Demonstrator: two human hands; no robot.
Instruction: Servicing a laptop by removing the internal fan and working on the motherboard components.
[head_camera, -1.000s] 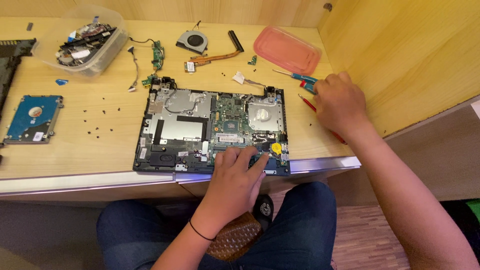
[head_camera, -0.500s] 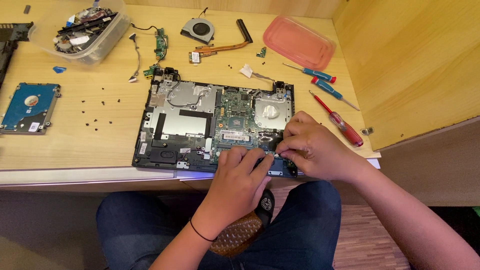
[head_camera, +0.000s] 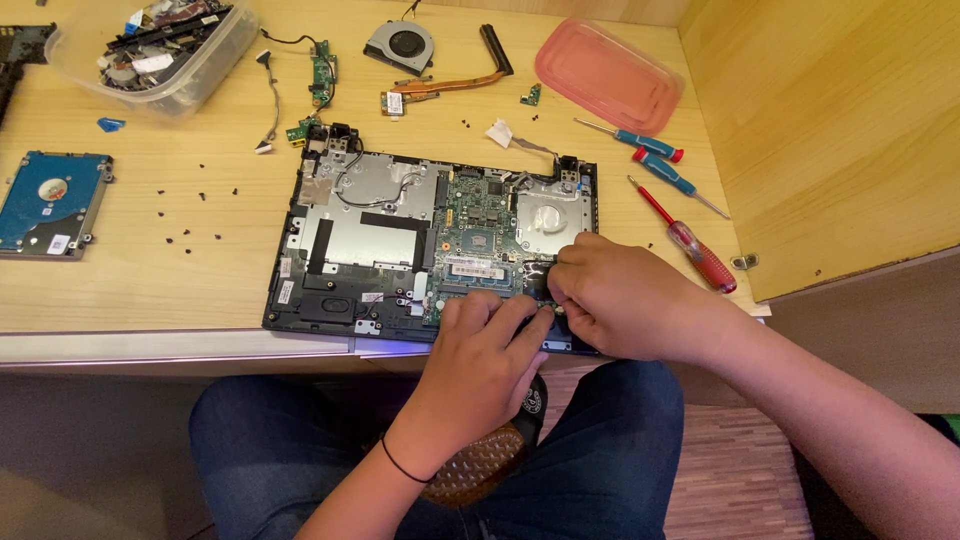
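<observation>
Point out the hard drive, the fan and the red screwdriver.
hard drive (head_camera: 48, 203), head view, on its blue top face.
fan (head_camera: 403, 45), head view, on its round hub.
red screwdriver (head_camera: 703, 259), head view, on its handle.

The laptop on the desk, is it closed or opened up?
Opened up: the laptop has no cover, so its green board and metal plates show. Both hands work at its near edge.

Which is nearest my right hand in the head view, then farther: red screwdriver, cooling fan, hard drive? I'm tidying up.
1. Red screwdriver, just right of the right hand.
2. Cooling fan, far edge, up left.
3. Hard drive, far left.
</observation>
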